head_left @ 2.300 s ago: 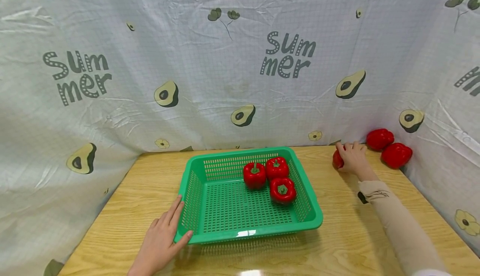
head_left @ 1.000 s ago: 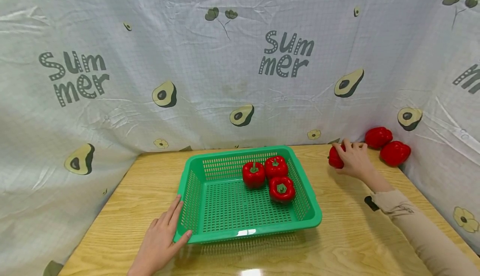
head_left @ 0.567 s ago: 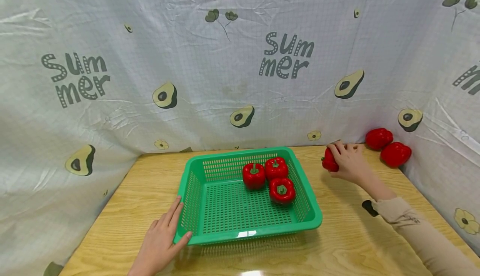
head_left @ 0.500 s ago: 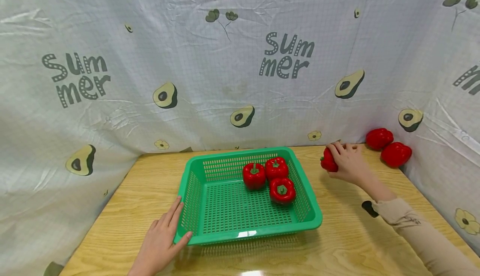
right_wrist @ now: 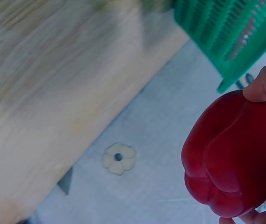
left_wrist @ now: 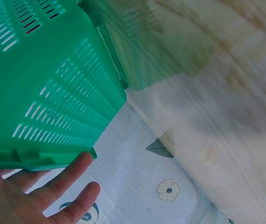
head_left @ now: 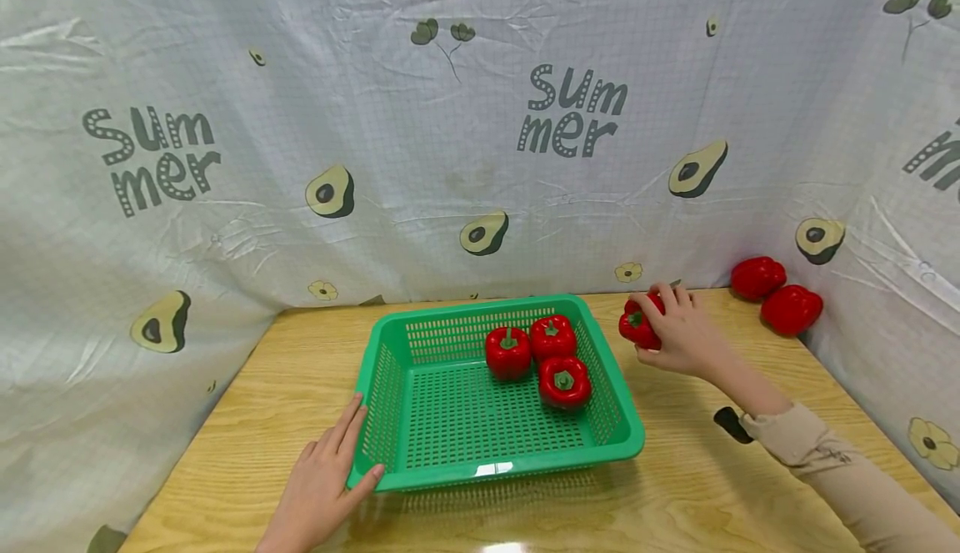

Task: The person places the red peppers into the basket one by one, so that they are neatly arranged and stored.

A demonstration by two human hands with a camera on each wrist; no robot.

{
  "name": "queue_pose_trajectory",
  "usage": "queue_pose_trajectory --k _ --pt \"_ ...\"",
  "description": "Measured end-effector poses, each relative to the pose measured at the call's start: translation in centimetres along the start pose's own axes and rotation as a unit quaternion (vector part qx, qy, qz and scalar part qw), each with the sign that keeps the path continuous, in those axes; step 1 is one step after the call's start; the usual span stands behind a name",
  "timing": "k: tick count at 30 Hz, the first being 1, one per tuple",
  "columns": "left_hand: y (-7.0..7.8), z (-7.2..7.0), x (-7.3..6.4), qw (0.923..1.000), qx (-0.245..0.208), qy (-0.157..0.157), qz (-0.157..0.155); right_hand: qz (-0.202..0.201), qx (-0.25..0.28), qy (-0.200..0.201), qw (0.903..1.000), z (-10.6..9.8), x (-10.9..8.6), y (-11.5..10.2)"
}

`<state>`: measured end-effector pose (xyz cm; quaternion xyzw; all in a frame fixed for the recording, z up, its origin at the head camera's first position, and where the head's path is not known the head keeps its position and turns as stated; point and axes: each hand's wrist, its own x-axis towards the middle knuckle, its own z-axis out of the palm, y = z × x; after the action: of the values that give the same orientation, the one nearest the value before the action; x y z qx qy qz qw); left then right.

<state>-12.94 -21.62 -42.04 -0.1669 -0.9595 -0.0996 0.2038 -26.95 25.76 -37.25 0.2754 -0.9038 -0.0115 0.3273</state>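
My right hand (head_left: pixel 681 336) grips a red bell pepper (head_left: pixel 640 324), its green stem toward the basket. In the right wrist view the pepper's lobed end (right_wrist: pixel 231 158) fills the lower right, thumb and fingers on opposite sides. A green plastic basket (head_left: pixel 495 473) stands in the middle of the table, with three red bell peppers (head_left: pixel 565 383) at its right side. My left hand (head_left: pixel 318 478) rests at the basket's left front corner, fingers straight along the rim. In the left wrist view its fingers (left_wrist: pixel 72 175) lie against the green rim.
Two more red bell peppers (head_left: pixel 791 309) lie at the table's back right corner, beside the printed cloth (head_left: pixel 420 136) that hangs behind and along both sides. The wooden table (head_left: pixel 690 486) extends around the basket.
My right hand has taken hold of the pepper, lifted it and carried it left, close to the basket's right rim. The left hand and the basket have stayed in place.
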Motion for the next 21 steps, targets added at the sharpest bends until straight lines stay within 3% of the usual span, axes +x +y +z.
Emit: queue_pose_trajectory --k 11,21 --pt "0.0 -0.1 0.0 0.9999 0.0 -0.009 -0.005 -0.039 0.022 0.04 0.9982 -1.6 1.1 -1.9" --pt "0.1 0.0 0.0 1.0 -0.002 -0.005 -0.003 -0.073 0.004 0.062 0.9955 -3.2 2.1 -3.5"
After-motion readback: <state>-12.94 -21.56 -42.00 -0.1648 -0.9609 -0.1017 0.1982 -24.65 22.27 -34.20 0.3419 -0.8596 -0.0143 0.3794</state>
